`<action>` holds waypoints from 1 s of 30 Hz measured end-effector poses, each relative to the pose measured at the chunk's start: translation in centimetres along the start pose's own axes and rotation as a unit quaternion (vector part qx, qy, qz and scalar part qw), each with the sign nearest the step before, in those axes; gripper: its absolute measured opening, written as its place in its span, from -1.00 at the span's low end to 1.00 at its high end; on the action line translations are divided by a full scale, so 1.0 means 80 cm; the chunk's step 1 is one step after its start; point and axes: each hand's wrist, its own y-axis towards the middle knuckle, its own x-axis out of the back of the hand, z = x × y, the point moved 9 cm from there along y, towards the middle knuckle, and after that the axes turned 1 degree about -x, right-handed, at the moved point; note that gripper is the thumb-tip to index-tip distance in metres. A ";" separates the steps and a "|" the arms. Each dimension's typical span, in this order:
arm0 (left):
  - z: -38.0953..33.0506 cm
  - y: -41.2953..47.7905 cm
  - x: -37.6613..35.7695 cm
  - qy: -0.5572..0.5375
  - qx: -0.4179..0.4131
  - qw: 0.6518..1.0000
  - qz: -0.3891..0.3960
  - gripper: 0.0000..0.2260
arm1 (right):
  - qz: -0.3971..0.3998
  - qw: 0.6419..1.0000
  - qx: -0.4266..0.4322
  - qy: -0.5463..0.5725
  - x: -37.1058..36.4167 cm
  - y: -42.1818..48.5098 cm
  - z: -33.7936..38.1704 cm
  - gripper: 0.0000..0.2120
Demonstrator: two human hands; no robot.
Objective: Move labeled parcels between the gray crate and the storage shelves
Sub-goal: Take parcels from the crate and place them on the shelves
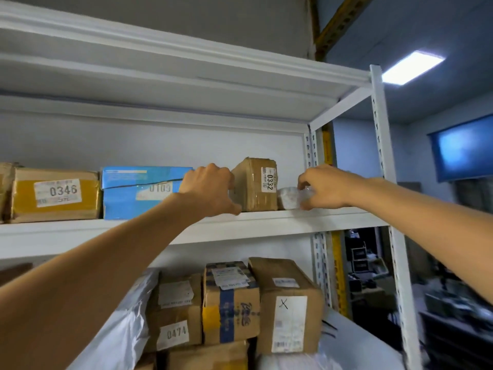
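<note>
A brown cardboard parcel [256, 184] labeled 0332 stands on end on the white upper shelf [306, 217]. My left hand [210, 189] grips its left side, thumb low at its base. Right beside it lies a small parcel wrapped in clear plastic [289, 198], and my right hand [324, 186] has its fingers closed on that parcel's right end. Both arms reach up to the shelf. The gray crate is out of view.
Left on the same shelf sit a blue box [138, 192] and a yellow-taped parcel labeled 0346 [57, 194]. The shelf below holds several cardboard boxes [289, 305] and white mailer bags [120, 335]. A white perforated upright [384, 156] bounds the shelf on the right.
</note>
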 end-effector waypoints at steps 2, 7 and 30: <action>-0.005 0.011 -0.015 -0.004 0.015 1.000 0.011 -0.45 | -0.017 1.000 0.009 0.004 -0.001 0.011 -0.012 -0.53; -0.009 0.038 -0.022 -0.037 0.061 0.997 0.013 -0.43 | -0.049 0.998 0.045 0.010 -0.005 0.045 -0.022 -0.48; -0.010 0.058 -0.098 -0.570 0.191 0.799 0.003 -0.30 | 0.005 0.899 0.066 0.434 -0.057 0.148 0.002 -0.56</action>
